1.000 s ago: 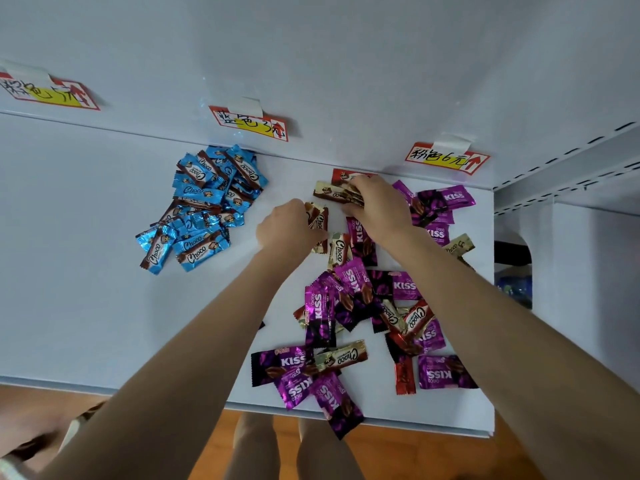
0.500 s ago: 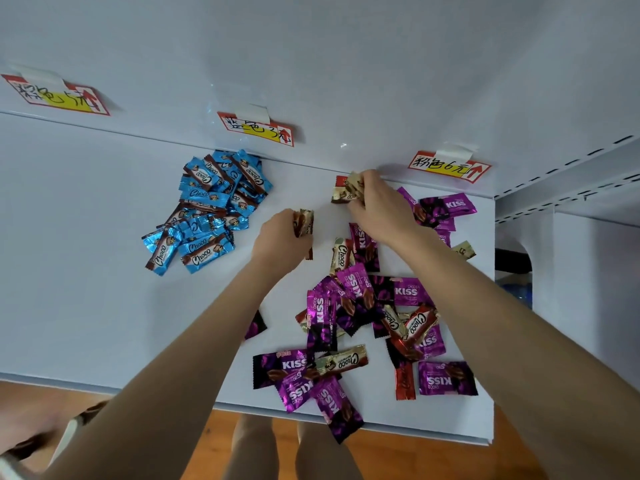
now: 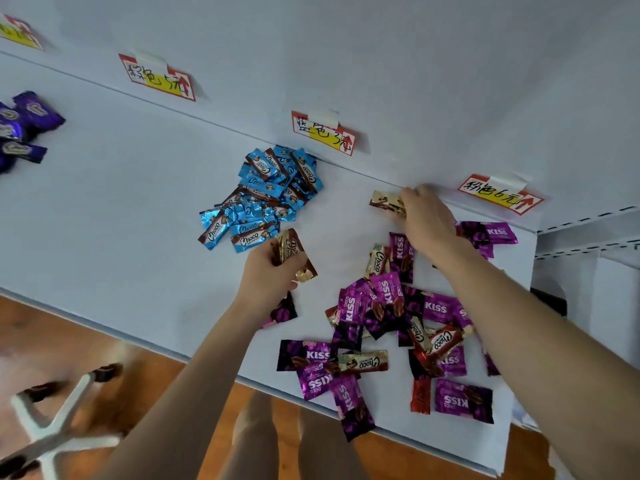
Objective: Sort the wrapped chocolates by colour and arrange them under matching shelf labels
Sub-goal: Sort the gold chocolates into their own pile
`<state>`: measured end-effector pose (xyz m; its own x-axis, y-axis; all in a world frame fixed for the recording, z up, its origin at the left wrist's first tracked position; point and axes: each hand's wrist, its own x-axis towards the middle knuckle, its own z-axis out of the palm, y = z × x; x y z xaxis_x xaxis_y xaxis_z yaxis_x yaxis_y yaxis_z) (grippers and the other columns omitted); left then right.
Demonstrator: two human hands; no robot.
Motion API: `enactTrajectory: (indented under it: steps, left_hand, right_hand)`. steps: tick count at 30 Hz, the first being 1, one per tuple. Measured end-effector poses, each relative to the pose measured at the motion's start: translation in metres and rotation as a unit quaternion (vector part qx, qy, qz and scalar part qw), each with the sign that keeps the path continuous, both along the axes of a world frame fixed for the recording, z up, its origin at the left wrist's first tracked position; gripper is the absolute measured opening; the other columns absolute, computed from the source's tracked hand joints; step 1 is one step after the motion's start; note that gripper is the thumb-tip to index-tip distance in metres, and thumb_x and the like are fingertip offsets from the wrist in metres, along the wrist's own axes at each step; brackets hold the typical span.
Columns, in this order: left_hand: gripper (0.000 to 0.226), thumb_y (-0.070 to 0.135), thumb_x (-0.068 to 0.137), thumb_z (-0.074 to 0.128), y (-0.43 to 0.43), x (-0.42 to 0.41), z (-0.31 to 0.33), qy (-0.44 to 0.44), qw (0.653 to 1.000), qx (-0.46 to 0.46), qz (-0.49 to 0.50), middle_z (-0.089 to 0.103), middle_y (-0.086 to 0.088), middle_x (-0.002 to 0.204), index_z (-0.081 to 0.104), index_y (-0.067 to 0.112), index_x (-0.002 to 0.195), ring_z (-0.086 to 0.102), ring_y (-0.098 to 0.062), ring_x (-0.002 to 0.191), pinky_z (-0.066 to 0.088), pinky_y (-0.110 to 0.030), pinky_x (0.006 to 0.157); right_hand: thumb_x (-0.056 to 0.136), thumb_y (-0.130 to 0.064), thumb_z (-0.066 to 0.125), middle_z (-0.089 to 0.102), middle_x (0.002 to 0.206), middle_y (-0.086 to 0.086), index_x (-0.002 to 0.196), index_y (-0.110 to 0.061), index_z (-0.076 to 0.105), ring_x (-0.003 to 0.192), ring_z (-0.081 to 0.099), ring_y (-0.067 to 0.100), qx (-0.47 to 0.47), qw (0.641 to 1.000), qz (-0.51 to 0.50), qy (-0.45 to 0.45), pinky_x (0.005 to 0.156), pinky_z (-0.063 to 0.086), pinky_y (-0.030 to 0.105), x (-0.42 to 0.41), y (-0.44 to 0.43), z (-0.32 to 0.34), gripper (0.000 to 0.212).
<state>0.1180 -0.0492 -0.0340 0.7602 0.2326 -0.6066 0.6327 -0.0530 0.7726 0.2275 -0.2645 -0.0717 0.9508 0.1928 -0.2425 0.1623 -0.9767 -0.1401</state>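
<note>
Open room first: the white shelf board (image 3: pixel 138 220) has a wide bare stretch between the dark purple chocolates (image 3: pixel 24 129) at the far left and the blue pile (image 3: pixel 263 199), which is tucked against the back wall under the middle label (image 3: pixel 323 133). The front edge runs diagonally over the wooden floor (image 3: pixel 69 341), and one magenta KISS piece (image 3: pixel 353 414) hangs over it, so that side's tight.

The left hand (image 3: pixel 266 275) has its fingers curled round a gold bundle (image 3: pixel 294 252), just beside the near corner of the blue pile. The right hand (image 3: pixel 427 220) is up at the back wall pinching a gold wrapper (image 3: pixel 386 201), between the middle label and the right label (image 3: pixel 498 194). The mixed heap (image 3: pixel 398 323) sits between and under both forearms: mostly magenta, with a few gold and red ones on top. A white chair base (image 3: pixel 59 431) stands on the floor at the lower left.

The wrappers are shiny crinkly foil, flat rectangles with zigzag ends. The labels are handwritten paper held with white tape, and the shelf looks smooth and matte
</note>
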Motion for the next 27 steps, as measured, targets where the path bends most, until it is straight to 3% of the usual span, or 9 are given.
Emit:
enactTrajectory:
  steps: [5, 9, 12, 18, 21, 25, 27]
  left_hand:
    - [0.011, 0.010, 0.087, 0.063, 0.015, -0.013, 0.011, -0.009, 0.998, -0.020, 0.058, 0.066, 0.007, 0.066, 0.058, 0.018, 0.080, 0.061, -0.002, 0.053, 0.050, -0.016, 0.050]
    - [0.011, 0.010, 0.088, 0.062, 0.038, -0.026, 0.024, -0.022, 0.995, -0.028, 0.088, 0.065, -0.002, 0.075, 0.057, 0.018, 0.083, 0.058, -0.015, 0.064, 0.050, -0.024, 0.058]
    - [0.009, 0.011, 0.089, 0.061, 0.059, -0.039, 0.035, -0.035, 0.995, -0.021, 0.096, 0.067, -0.005, 0.082, 0.057, 0.018, 0.085, 0.058, -0.016, 0.065, 0.047, -0.022, 0.053]
    - [0.009, 0.013, 0.089, 0.061, 0.139, -0.081, 0.058, -0.059, 0.991, -0.005, 0.121, 0.066, -0.007, 0.080, 0.059, 0.010, 0.097, 0.058, -0.020, 0.066, 0.047, -0.034, 0.061]
    - [0.009, 0.012, 0.089, 0.061, 0.199, -0.110, 0.060, -0.062, 0.988, -0.017, 0.144, 0.065, -0.008, 0.079, 0.059, 0.009, 0.097, 0.060, -0.021, 0.069, 0.051, -0.035, 0.067]
    - [0.005, 0.014, 0.089, 0.062, 0.283, -0.150, 0.059, -0.058, 0.988, 0.013, 0.146, 0.065, 0.000, 0.066, 0.060, 0.010, 0.091, 0.058, -0.013, 0.058, 0.047, -0.020, 0.051]
    - [0.005, 0.015, 0.089, 0.062, 0.321, -0.167, 0.060, -0.056, 0.987, 0.030, 0.148, 0.064, -0.002, 0.065, 0.061, 0.010, 0.087, 0.055, -0.015, 0.056, 0.044, -0.024, 0.048]
  right_hand:
    - [0.093, -0.011, 0.046, 0.057, 0.096, 0.018, 0.105, 0.001, 0.049, 0.084, 0.054, 0.032, -0.019, 1.000, 0.001, -0.020, 0.057, 0.031, 0.032, -0.006, 0.002, 0.011, 0.016]
    - [0.094, -0.020, 0.047, 0.052, 0.082, 0.009, 0.097, -0.003, 0.050, 0.070, 0.046, 0.022, 0.137, 0.989, -0.039, -0.043, 0.058, 0.029, 0.029, -0.021, 0.022, 0.035, 0.017]
    - [0.094, -0.020, 0.048, 0.048, 0.075, -0.004, 0.095, -0.011, 0.049, 0.066, 0.045, 0.011, 0.262, 0.963, -0.062, -0.035, 0.053, 0.031, 0.024, -0.044, 0.054, 0.054, 0.009]
    - [0.094, -0.022, 0.050, 0.049, 0.072, -0.013, 0.089, -0.017, 0.047, 0.065, 0.047, 0.001, 0.308, 0.950, -0.052, 0.002, 0.055, 0.036, 0.006, -0.088, 0.147, 0.069, 0.007]
    - [0.093, -0.021, 0.051, 0.056, 0.084, -0.003, 0.095, -0.016, 0.052, 0.074, 0.051, 0.011, 0.307, 0.951, -0.031, 0.017, 0.064, 0.037, 0.019, -0.107, 0.205, 0.071, 0.005]
    - [0.092, -0.016, 0.053, 0.055, 0.080, 0.003, 0.094, -0.008, 0.055, 0.075, 0.051, 0.019, 0.297, 0.955, 0.003, 0.017, 0.062, 0.030, 0.024, -0.131, 0.292, 0.072, 0.008]
    - [0.092, -0.014, 0.053, 0.052, 0.079, 0.003, 0.095, -0.005, 0.055, 0.074, 0.048, 0.019, 0.295, 0.955, 0.016, 0.019, 0.058, 0.025, 0.024, -0.141, 0.333, 0.071, 0.010]
